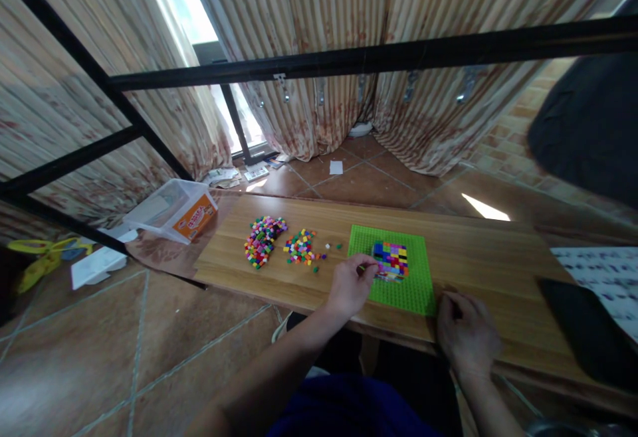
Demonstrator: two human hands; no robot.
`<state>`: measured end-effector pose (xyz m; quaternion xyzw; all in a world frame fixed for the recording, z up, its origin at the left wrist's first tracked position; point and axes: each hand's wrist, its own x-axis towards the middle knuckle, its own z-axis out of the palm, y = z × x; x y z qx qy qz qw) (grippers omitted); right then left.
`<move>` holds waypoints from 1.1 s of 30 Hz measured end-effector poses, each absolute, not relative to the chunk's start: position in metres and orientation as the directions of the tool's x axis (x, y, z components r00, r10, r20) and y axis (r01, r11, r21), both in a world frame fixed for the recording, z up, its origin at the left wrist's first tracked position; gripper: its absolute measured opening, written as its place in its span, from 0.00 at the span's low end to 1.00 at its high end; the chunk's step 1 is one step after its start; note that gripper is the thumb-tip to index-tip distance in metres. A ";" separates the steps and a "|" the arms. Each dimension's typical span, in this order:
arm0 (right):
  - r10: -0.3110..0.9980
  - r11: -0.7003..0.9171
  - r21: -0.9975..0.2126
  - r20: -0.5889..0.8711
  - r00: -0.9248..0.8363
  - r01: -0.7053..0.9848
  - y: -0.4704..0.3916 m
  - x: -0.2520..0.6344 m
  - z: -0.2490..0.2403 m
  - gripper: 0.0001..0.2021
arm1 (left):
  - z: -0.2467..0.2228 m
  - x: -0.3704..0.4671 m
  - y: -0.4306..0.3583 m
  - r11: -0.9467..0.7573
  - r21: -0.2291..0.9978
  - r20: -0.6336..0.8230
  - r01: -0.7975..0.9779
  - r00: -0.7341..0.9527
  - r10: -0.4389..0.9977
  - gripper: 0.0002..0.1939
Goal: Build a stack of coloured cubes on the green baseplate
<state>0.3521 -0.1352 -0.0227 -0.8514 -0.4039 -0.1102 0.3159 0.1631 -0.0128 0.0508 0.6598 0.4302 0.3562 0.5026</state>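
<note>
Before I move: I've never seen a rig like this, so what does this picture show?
There is no robot: these are a person's two bare hands, seen from a camera on their head. On the wooden table lie two piles of small coloured blocks and a green baseplate bearing a multicoloured block build. The left hand is at the build's side, fingertips together; whether they hold a block is too small to tell. The right hand is curled beside the baseplate, with nothing visibly held.

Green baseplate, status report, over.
Left hand at brick stack, covering part of green baseplate. Right hand beside plate. Loose brick piles off left.
</note>
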 end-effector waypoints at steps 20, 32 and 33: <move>0.629 -0.481 -0.417 0.447 0.635 0.771 -0.137 0.355 -0.025 0.20 | 0.050 0.167 -0.008 -0.113 0.956 0.013 0.270 0.345 0.939 0.04; 0.621 -0.516 -0.403 0.433 0.654 0.756 -0.139 0.355 -0.027 0.19 | 0.049 0.184 0.004 0.167 0.975 -0.201 0.146 0.269 0.942 0.04; 0.631 -0.515 -0.398 0.424 0.650 0.759 -0.139 0.355 -0.027 0.19 | 0.047 0.185 0.005 0.191 0.973 -0.220 0.130 0.270 0.937 0.04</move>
